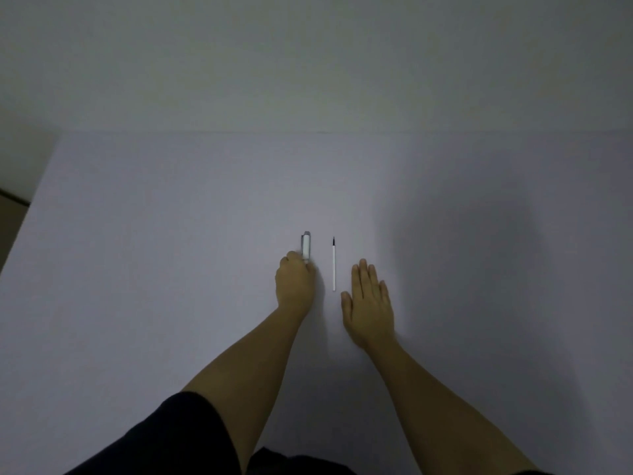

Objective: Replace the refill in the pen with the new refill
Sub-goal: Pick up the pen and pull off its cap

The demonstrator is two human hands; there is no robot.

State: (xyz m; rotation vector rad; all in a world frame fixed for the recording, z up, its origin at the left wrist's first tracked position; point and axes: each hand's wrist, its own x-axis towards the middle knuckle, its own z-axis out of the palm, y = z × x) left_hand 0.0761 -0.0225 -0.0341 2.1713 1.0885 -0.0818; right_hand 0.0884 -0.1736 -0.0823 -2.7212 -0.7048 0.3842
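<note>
A white pen (306,245) with a grey clip lies on the pale table (171,269), pointing away from me. My left hand (295,286) is curled over its near end, fingers closed around it; only the far part of the pen shows. Just to the right lies a thin white refill (334,265) with a dark tip at its far end, parallel to the pen. My right hand (370,303) rests flat on the table, palm down, fingers apart, close beside the refill's near end without touching it.
The table's far edge (318,132) meets a plain wall. Its left edge (27,214) runs diagonally, with dark floor beyond. A dark sleeve (164,437) covers my left upper arm at the bottom.
</note>
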